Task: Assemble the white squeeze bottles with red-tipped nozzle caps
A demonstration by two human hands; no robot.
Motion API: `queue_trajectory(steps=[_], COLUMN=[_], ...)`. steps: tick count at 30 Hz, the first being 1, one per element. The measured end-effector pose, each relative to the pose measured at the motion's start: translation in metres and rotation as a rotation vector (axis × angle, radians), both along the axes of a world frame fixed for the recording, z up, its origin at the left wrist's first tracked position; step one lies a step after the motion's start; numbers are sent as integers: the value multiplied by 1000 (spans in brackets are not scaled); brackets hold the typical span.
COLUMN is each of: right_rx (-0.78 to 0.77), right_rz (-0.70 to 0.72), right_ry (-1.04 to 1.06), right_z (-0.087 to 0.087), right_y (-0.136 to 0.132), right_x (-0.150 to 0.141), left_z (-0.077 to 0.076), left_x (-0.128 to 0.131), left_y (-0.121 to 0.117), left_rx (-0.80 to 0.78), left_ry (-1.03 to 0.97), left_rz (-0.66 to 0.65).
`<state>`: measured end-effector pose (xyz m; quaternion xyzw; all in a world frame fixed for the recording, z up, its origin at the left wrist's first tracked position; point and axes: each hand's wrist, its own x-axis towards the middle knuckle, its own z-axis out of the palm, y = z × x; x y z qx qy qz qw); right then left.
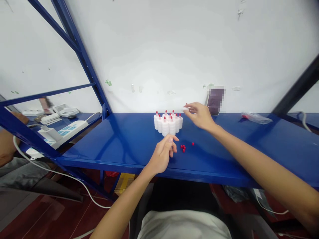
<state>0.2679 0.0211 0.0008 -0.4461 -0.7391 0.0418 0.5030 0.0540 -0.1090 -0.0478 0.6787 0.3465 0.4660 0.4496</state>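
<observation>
A tight cluster of small white bottles (165,127) with red caps stands upright on the blue table (119,142). Just in front of it is my left hand (161,152), fingers loosely curled and somewhat apart, with nothing visible in them. Behind and to the right of the cluster, my right hand (198,114) is closed in a pinch. Between its fingertips is a blurred white bottle (185,109), apparently tilted, with a bit of red above it. Several loose red caps (183,148) lie to the right of my left hand, with a single red cap (193,144) apart from them.
A phone (215,101) leans against the wall at the back. A clear plastic bag (256,118) with something red lies at the right. Beyond the blue frame on the left are a power strip (69,131) and another person's arm (10,139). A white cable hangs below.
</observation>
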Motion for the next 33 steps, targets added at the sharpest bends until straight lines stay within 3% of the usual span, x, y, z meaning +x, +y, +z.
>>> queue_trajectory(steps=[16,33], right_rx=[111,85], right_rz=[127,126], right_ry=[-125,-176], right_z=[-26,-24], right_y=[11,10], right_x=[-6,-8], left_z=[4,5], left_x=[1,1], left_y=[-2,-2], left_rx=[9,19], left_ry=[107,131], left_rz=[-46,-36])
